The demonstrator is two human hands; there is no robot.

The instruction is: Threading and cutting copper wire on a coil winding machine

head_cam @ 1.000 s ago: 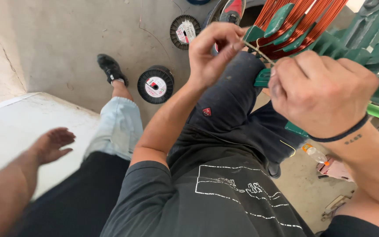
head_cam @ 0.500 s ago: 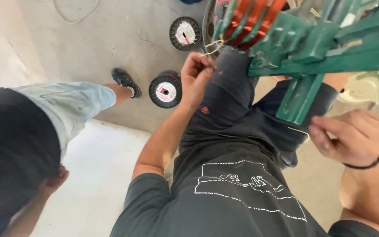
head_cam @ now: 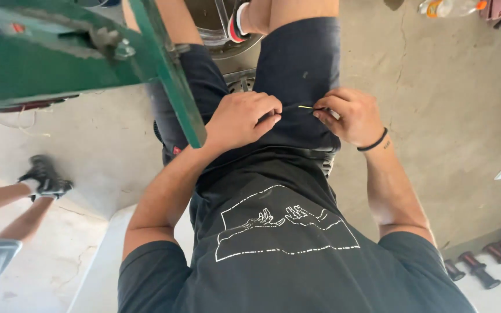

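- L hand (head_cam: 244, 119) is curled into a loose fist over the lap, fingertips pinching one end of a thin wire (head_cam: 304, 107).
- R hand (head_cam: 348, 116) is curled too, thumb + fingers pinching the other end of the wire; black wristband (head_cam: 373, 142) on that wrist.
- The wire is short and yellowish, stretched between both hands, just above the dark shorts (head_cam: 297, 64), roughly level.
- Both hands close together, near the waist of the person, who wears a dark T-shirt (head_cam: 279, 255) w/ a white line drawing.
- Green metal frame (head_cam: 163, 69) crosses upper left, slanting down to just beside the L hand's wrist; can't tell if they touch.
- Concrete floor (head_cam: 436, 87) all around, w/ a crack running through it.
- Another person's legs at far left, black shoe (head_cam: 44, 174) on the floor, well apart from the hands.
- Plastic bottle (head_cam: 450, 7) at top right edge.
- Dark red-and-black cylindrical parts (head_cam: 482, 264) lie in a row at lower right.
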